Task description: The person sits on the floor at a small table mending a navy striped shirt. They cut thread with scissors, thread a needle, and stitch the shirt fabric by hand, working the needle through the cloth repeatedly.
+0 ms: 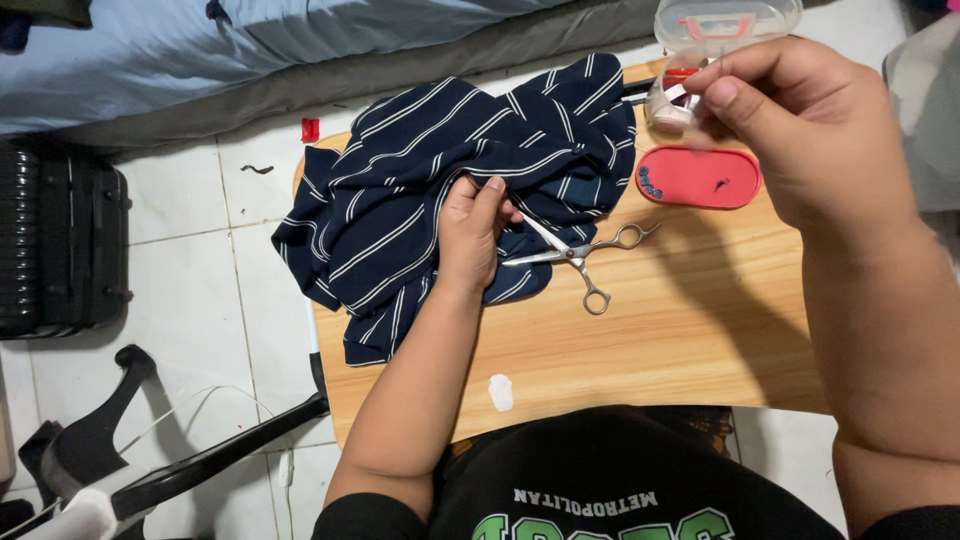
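Observation:
A navy garment with white stripes (420, 190) lies bunched on the left half of a small wooden table (650, 340). My left hand (472, 232) rests on the garment and pinches a fold of its cloth. Silver scissors (580, 258) lie half open on the table just right of that hand, the blades pointing at the cloth. My right hand (800, 130) is raised near the far right corner, its fingertips pinched beside a clear plastic box (700, 50); what they hold is too small to tell. A red oval lid (698, 177) with dark buttons lies below the box.
A bed with a blue sheet (250, 50) runs along the top. A black suitcase (55, 240) stands on the white tiled floor at left. A black chair base (150, 450) and white cable lie at lower left. A small red object (310, 129) sits beyond the table's far corner.

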